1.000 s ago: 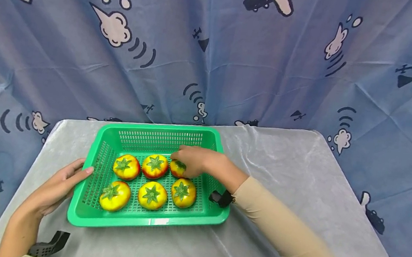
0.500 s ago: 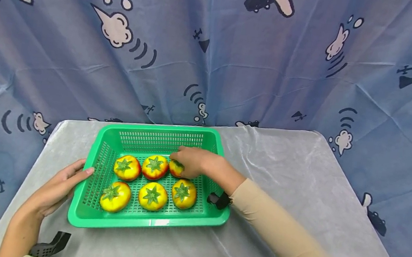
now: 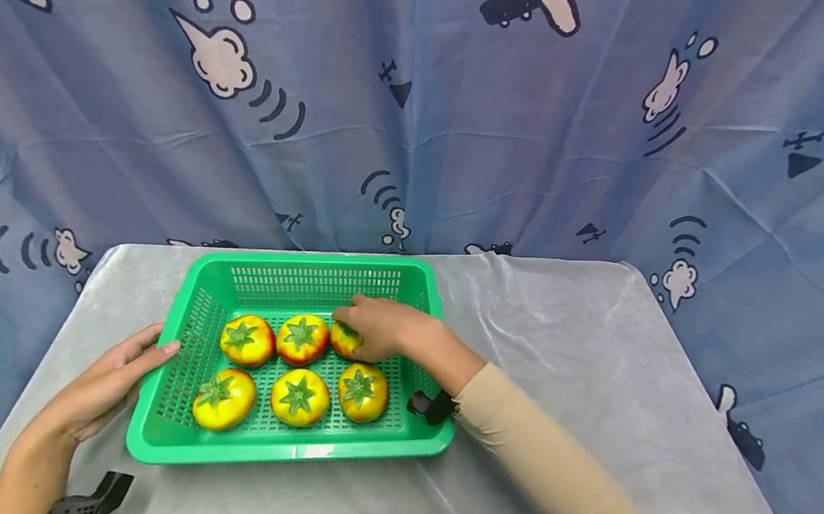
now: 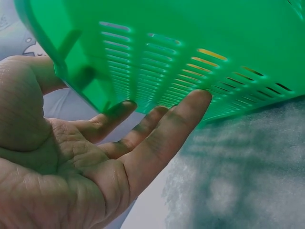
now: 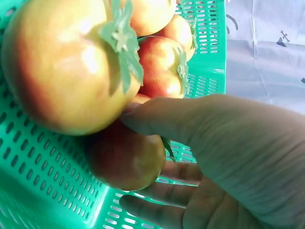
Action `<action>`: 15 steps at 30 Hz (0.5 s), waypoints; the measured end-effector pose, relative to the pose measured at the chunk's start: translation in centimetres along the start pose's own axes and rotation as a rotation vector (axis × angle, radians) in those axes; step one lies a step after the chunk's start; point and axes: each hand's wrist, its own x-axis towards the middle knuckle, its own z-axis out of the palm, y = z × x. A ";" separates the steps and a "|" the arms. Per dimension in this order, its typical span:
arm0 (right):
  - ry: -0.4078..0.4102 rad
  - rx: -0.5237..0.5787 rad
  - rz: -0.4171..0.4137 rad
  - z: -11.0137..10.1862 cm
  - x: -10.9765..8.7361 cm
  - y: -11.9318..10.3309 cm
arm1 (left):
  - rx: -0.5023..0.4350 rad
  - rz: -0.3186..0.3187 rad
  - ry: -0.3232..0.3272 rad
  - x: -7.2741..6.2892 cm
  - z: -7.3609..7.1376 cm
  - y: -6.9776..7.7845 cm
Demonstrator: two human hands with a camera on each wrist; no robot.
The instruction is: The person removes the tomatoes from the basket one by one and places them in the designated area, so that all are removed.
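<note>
A green plastic basket (image 3: pixel 286 453) with slotted walls holds yellow-red tomatoes with green star-shaped leaf tops, set in two rows. My left hand (image 3: pixel 108 380) holds its left side, thumb over the rim; in the left wrist view the fingers (image 4: pixel 164 138) lie against the outer wall. My right hand (image 3: pixel 384 327) reaches in over the right side and grips the back-right tomato (image 5: pixel 126 157), thumb on one side and fingers on the other. The hand partly covers that tomato in the head view. A front-right tomato (image 3: pixel 363 393) sits close below the right hand.
The basket stands on a table with a grey cloth (image 3: pixel 553 347). A blue patterned curtain (image 3: pixel 426 124) hangs right behind the table's back edge. The other tomatoes include a back-middle one (image 3: pixel 302 339) and a front-left one (image 3: pixel 224 400).
The head view has shifted slightly, moving the whole scene a little left and down. Both hands keep their places on the basket and the back-right tomato.
</note>
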 end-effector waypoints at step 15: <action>0.137 0.071 -0.082 -0.7 -2.4 0.7 | 0.012 0.011 -0.011 0.0 0.5 -0.1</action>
